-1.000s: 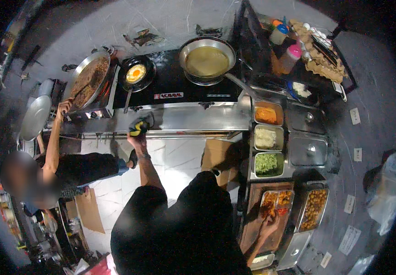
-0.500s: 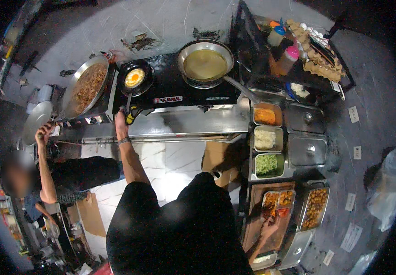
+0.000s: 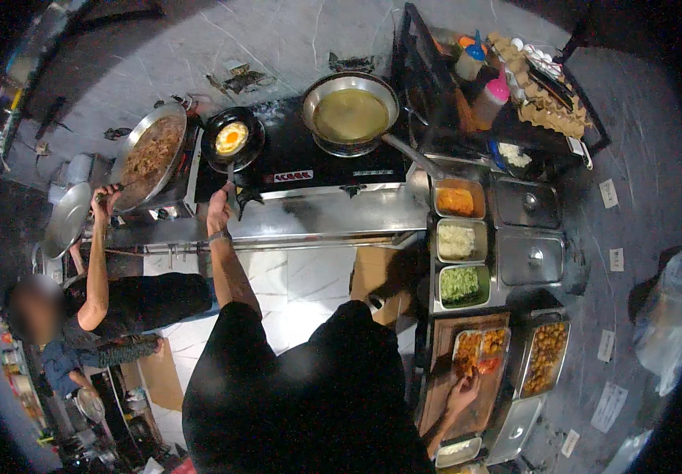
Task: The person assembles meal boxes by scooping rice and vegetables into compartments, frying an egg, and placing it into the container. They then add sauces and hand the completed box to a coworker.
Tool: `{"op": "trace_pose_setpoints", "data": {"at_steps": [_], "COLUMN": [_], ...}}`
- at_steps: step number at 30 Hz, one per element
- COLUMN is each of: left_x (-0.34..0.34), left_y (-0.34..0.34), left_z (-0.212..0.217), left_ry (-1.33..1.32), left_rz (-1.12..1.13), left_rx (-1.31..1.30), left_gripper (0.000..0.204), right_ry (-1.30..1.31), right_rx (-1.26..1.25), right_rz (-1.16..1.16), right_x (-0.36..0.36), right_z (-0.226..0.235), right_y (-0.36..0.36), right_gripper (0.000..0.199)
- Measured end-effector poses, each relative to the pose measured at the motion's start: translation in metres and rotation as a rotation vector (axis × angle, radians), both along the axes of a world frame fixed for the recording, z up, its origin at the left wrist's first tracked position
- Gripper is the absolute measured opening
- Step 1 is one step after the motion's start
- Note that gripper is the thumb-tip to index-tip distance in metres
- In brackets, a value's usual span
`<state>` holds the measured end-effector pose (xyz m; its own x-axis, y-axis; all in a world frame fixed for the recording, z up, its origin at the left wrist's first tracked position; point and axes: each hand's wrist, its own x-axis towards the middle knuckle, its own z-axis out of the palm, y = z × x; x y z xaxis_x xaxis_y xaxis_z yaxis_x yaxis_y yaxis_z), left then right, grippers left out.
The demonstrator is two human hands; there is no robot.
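My left hand (image 3: 219, 208) is closed round the handle of a small black frying pan (image 3: 213, 150) on the stove. A fried egg (image 3: 232, 138), yolk up, lies in that pan. At the lower right, my right hand (image 3: 463, 390) has its fingers bent at the near edge of a divided metal tray (image 3: 479, 332) of orange and red food. Whatever is between those fingers, if anything, is hidden. The tray rests on a brown cutting board (image 3: 440, 379).
A large pan of yellowish liquid (image 3: 349, 114) occupies the other burner. Food containers (image 3: 461, 241) line the right counter, below squeeze bottles (image 3: 491, 103) and egg cartons (image 3: 550, 114). At left, a co-worker's hand (image 3: 104, 202) holds a utensil by a wide pan of brown food (image 3: 151, 162).
My left hand has shifted slightly right on the pan handle. The co-worker's hand has moved up and right, closer to the wide pan. My right hand has barely moved.
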<state>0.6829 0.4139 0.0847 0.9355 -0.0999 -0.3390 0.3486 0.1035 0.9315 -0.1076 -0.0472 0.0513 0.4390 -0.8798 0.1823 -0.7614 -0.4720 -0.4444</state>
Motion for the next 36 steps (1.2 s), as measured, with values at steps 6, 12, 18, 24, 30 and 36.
{"op": "trace_pose_setpoints", "data": {"at_steps": [6, 12, 18, 24, 30, 36], "left_x": [-0.022, -0.052, -0.148, -0.265, -0.335, -0.371], "left_y": [-0.049, -0.038, -0.086, -0.098, -0.152, -0.217], "left_z": [-0.037, -0.011, -0.005, -0.005, 0.008, 0.014], "left_ry": [0.006, -0.102, -0.068, 0.102, 0.236, 0.146], "left_rz": [0.188, 0.150, 0.088, -0.148, -0.664, -1.092], "left_rx": [0.002, -0.021, -0.080, -0.200, 0.034, 0.185], "left_gripper": [0.036, 0.037, 0.042, 0.041, 0.040, 0.039], "right_ry": [-0.158, -0.116, -0.459, -0.197, -0.299, -0.048], "right_rx": [0.325, 0.205, 0.339, 0.263, 0.286, 0.131], "right_rz": [-0.083, -0.109, -0.232, -0.223, -0.593, -0.975], "right_x": [0.023, 0.002, 0.000, 0.050, -0.002, -0.080], "right_z": [0.029, -0.009, 0.009, 0.067, 0.062, -0.034], "right_y": [0.001, -0.010, 0.004, -0.013, 0.002, 0.138], "right_gripper": [0.049, 0.056, 0.048, 0.034, 0.032, 0.075]}}
